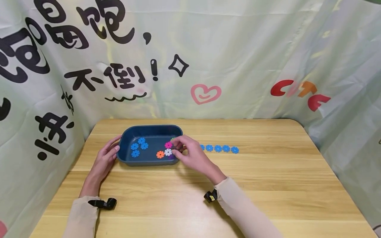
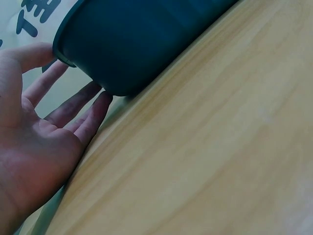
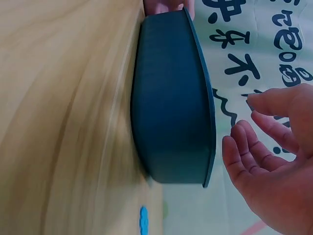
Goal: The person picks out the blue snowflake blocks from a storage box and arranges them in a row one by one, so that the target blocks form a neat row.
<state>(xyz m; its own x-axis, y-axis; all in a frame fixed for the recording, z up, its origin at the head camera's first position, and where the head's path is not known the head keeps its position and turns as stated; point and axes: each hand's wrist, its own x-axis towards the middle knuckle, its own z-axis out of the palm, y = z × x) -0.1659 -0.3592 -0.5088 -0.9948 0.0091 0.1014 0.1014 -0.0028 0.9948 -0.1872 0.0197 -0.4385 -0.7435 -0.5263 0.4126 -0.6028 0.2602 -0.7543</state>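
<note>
A dark blue rectangular bin (image 1: 148,163) sits on the table, left of centre. At its left end my left hand (image 1: 105,161) rests against the wall, fingers fairly straight and thumb by the rim. Several blue notched plastic discs (image 1: 135,153) lie in the bin's left part. Toward the right are an orange disc (image 1: 160,154), a white disc (image 1: 168,152), a pink disc (image 1: 168,144) and a partly covered purple disc (image 1: 171,157). Over the bin's right end hovers my right hand (image 1: 191,154), fingers loosely bent, thumb and index apart; nothing shows between them in the right wrist view.
On the wooden table (image 1: 262,185), a row of blue discs (image 1: 218,148) runs rightward from behind my right hand. A printed cloth (image 1: 244,49) hangs behind and beside the table. Each wrist carries a small black camera (image 1: 110,203).
</note>
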